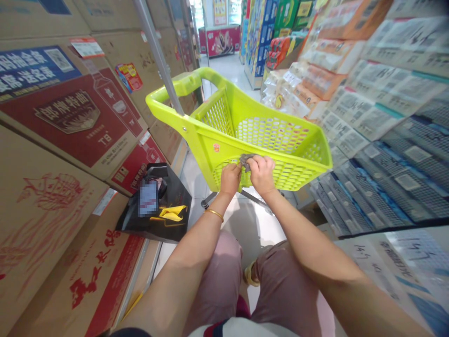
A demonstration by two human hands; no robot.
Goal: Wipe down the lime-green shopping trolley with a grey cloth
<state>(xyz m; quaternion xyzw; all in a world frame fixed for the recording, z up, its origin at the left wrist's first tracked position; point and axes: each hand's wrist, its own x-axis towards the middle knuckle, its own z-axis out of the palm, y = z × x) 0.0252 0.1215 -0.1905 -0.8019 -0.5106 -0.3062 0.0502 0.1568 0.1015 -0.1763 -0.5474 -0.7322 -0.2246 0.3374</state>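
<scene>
A lime-green plastic shopping cart [206,135] with a perforated basket stands in front of me, its handle toward the left. Against the near side wall, my right hand [262,174] has its fingers curled over a crumpled grey cloth [247,161]. Just left of it, my left hand [230,179] is closed at the same wall, its fingertips close to the cloth's edge. Whether those fingertips pinch the cloth or the basket's slots, I cannot make out. A small orange sticker [216,148] is on the basket wall, above my left hand.
Stacked cardboard cartons [70,107] line the left side. A black bag [157,206] with a phone on top stands beside my left forearm. Wrapped packs [379,126] are piled along the right. A grey pole [157,51] rises behind the cart's handle, and the aisle floor [224,70] runs beyond.
</scene>
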